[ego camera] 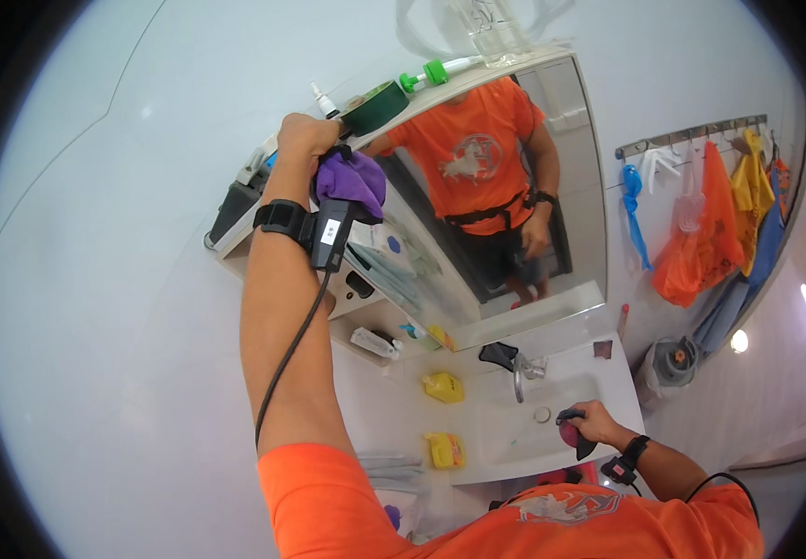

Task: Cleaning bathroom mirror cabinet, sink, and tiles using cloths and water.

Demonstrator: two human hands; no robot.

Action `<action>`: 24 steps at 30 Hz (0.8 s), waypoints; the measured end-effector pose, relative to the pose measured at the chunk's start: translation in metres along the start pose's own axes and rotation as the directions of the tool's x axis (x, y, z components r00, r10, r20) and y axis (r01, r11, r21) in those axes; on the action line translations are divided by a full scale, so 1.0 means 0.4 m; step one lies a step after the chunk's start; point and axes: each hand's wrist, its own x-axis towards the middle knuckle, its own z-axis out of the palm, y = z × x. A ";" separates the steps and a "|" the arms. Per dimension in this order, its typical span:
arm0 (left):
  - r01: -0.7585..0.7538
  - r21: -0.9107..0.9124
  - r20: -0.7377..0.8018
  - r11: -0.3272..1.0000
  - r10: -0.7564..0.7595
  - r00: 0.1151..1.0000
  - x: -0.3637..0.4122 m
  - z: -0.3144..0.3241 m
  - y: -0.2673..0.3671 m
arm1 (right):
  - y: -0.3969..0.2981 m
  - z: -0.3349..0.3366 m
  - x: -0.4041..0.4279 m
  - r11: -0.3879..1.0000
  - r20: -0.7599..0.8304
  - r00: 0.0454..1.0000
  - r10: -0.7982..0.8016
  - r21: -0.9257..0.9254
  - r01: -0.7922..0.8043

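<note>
My left hand reaches up to the top left corner of the mirror cabinet, its fingers curled and partly hidden. A bunched purple cloth hangs under it, apparently in its grip, above the black device strapped to my wrist. Just past the hand are a dark green roll of tape and a small white bottle. Over the front right part of the white sink, my right hand holds a dark item with a maroon part, perhaps cloth. The faucet is beyond it, to the left.
On the cabinet top lie a green pump head and a clear container. Yellow bottles stand left of the basin. Below open shelves lies a white tube. Colored bags hang from a hook rail at right, above a bin.
</note>
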 end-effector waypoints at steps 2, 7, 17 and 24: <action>-0.009 -0.016 0.016 1.000 0.009 1.000 -0.015 0.008 0.021 | 0.013 -0.002 -0.004 0.999 0.003 0.999 0.036 0.020 -0.036; -0.022 0.154 -0.025 0.988 0.026 0.999 -0.065 -0.024 0.041 | -0.020 -0.011 -0.009 1.000 0.005 1.000 0.011 0.019 -0.011; -0.072 0.145 -0.405 0.987 0.126 0.906 -0.277 -0.108 0.037 | -0.062 -0.042 -0.003 0.945 -0.076 0.977 0.200 0.278 -0.172; -0.030 0.295 -0.357 0.955 0.139 0.924 -0.188 -0.093 -0.134 | -0.155 -0.039 0.003 0.888 0.008 0.985 0.172 0.431 -0.159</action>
